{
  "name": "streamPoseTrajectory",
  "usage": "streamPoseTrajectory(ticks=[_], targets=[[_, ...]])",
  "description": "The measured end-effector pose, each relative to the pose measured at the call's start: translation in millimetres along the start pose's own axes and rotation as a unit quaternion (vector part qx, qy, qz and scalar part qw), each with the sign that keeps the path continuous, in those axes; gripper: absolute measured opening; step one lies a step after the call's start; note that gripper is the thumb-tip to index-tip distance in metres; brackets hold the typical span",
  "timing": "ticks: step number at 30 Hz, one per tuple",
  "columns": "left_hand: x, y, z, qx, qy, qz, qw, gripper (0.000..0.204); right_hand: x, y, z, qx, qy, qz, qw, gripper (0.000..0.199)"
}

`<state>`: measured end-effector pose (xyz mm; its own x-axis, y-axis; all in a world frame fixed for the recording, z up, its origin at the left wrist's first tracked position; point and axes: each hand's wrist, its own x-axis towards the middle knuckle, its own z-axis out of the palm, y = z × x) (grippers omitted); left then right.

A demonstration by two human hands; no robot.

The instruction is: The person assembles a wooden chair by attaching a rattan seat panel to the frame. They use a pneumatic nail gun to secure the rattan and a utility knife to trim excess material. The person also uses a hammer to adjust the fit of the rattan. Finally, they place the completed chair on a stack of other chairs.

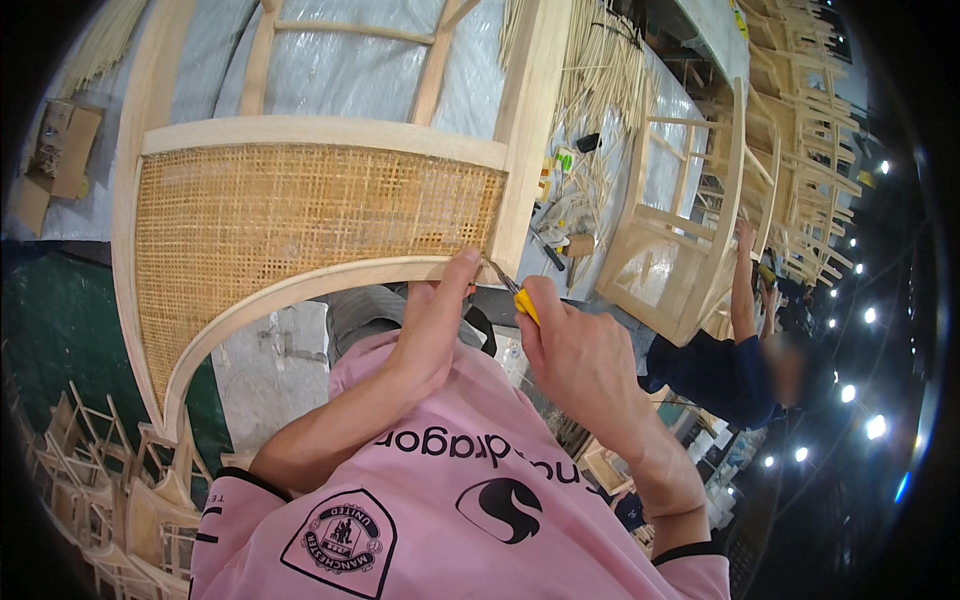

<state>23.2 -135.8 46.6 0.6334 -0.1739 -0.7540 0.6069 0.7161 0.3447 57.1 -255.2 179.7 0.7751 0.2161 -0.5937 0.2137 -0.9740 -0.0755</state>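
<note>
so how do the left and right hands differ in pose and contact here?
Contact: the left hand has its thumb at the curved wooden rail, while the right hand grips a yellow-handled tool.
Pose: the left hand's thumb points up toward the cane panel; the right hand is curled, its back toward the camera.
Shared: both are bare and near the panel's lower right corner.

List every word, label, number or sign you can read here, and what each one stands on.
I won't copy out wording, only say where it stands:
Pink shirt, front: large dark lettering, partly readable, near a rounded black emblem.
Same shirt: shield-shaped crest with readable lettering.
Left sleeve: partial lettering, too cut off to read.
Yellow-handled tool: no lettering can be made out.
</note>
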Motion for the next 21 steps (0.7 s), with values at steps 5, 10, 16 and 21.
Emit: streamPoseTrajectory(ticks=[5, 10, 16, 21], targets=[[-2, 1, 3, 0.001, 0.014, -0.016, 1.000, 0.046, 8, 2, -14, 0.004, -0.051, -0.020, 0.999, 0.021], [-2, 5, 6, 0.001, 0.036, -0.038, 0.999, 0.042, 14, -6, -20, -0.011, -0.080, -0.003, 0.997, 0.021], [0, 2, 0, -0.007, 0.004, -0.043, 0.999, 0.042, 16, -13, -17, -0.038, -0.096, 0.014, 0.995, 0.021], [-1, 8, 4, -0.019, 0.003, -0.046, 0.999, 0.046, 18, -11, -15, -0.027, -0.097, 0.022, 0.995, 0.022]])
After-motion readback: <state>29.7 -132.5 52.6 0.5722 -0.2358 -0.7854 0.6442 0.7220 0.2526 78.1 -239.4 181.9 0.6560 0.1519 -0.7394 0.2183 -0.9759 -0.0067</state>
